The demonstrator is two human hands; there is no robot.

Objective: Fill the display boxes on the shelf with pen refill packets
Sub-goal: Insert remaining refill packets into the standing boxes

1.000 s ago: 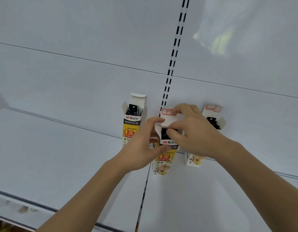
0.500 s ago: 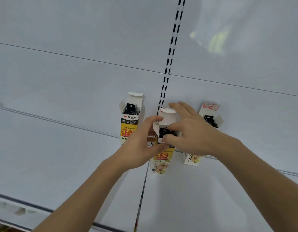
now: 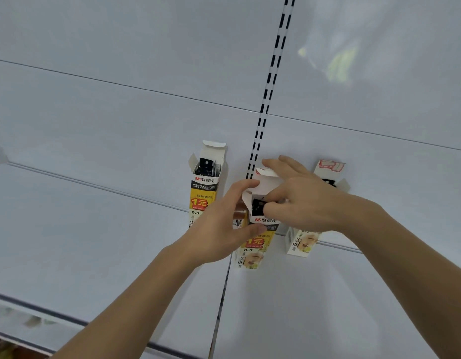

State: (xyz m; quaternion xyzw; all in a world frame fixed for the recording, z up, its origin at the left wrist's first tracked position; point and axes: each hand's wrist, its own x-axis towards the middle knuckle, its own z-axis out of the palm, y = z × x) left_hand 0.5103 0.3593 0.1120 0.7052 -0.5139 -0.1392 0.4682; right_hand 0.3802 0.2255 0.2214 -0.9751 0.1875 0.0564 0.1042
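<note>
Three tall boxes are seen standing upright on the white shelf (image 3: 94,255) against its back panel, each with the top flap open. The middle box (image 3: 254,244) is being worked on by both hands.

The left hand (image 3: 224,224) is curled against the left side of the middle box, thumb at the front below the mouth and fingers (image 3: 246,183) by the upper edge. The box is judged to be steadied this way so that it does not tip or slide while being loaded.

The right hand (image 3: 299,200) is closed over the mouth from the right, its fingertips (image 3: 269,209) pinched on the dark refill packets (image 3: 258,206) showing in the opening. How many are gripped cannot be told. The raised flap (image 3: 265,177) is held back behind this hand, apparently to keep the mouth clear.

To the left of the grip, a box (image 3: 203,187) stands apart with dark packets visible in its mouth. To the right, another box (image 3: 302,242) stands largely hidden behind the right wrist; its contents are only partly seen.

The step in hand is judged to be the seating of packets into the middle box.
</note>
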